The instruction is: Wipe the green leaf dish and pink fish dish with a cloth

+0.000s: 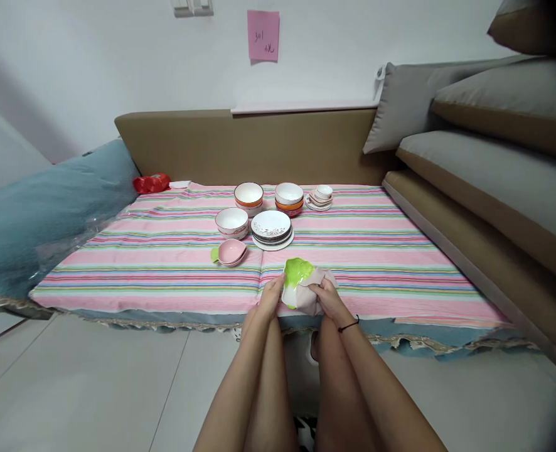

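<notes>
Two hands low at the front edge, so what have they got?

Left hand (271, 296) grips the green dish (295, 273) by its near rim, fingers curled round it. Right hand (327, 300) is bunched on a beige cloth (312, 292), and that cloth is pressed against the dish's right side.

Where's the dish sitting?

Tilted up, inside facing us, just over the near edge of the striped cover (391, 251). I can't tell whether its bottom touches the cover.

And behind it?

Crockery, all well apart from the hands. Pink dish (231, 251) to the left, nested on something green. Past it a white bowl (231, 221), and just beside that a stack of plates (271, 227), dead centre.

Back row?

Two stacks of bowls (248, 196), orange bands showing, then a small pile of saucers (320, 198) on the right.

Anything else on there?

Red bag (150, 183) at the far left corner, by the backrest. Black band on the right wrist, too.
</notes>
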### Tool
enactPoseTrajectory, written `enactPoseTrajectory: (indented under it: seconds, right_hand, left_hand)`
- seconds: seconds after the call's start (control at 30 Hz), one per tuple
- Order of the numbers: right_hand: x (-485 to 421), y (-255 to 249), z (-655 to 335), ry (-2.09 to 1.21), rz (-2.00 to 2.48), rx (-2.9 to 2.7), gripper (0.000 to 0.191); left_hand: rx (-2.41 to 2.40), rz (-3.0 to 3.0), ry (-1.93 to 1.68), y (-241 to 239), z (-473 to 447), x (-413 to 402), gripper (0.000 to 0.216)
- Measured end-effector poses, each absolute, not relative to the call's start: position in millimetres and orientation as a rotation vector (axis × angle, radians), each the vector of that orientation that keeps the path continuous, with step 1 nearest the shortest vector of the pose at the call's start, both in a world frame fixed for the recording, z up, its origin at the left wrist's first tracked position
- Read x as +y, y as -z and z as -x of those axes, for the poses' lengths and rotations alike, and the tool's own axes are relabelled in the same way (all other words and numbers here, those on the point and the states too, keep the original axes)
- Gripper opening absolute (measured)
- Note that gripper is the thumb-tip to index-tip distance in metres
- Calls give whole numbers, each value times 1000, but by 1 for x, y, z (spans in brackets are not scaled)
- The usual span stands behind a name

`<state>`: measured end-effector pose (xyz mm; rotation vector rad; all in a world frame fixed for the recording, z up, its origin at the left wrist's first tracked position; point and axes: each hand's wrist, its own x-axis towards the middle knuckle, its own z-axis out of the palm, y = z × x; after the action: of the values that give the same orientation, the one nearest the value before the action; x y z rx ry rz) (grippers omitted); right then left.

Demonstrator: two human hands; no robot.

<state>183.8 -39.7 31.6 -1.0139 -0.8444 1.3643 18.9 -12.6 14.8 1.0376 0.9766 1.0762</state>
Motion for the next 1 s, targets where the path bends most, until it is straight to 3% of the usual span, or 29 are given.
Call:
enactPoseTrajectory:
  seconds: [0.6, 1.0]
  right_hand:
    - [-39, -30, -187, -1259, 1128, -972, 31]
    - [-34, -18, -188, -864, 1321, -1042, 36]
  left_hand:
    - [1008, -1057, -1027, -21, -20, -12, 45]
    - [996, -997, -908, -55, -25, -31, 48]
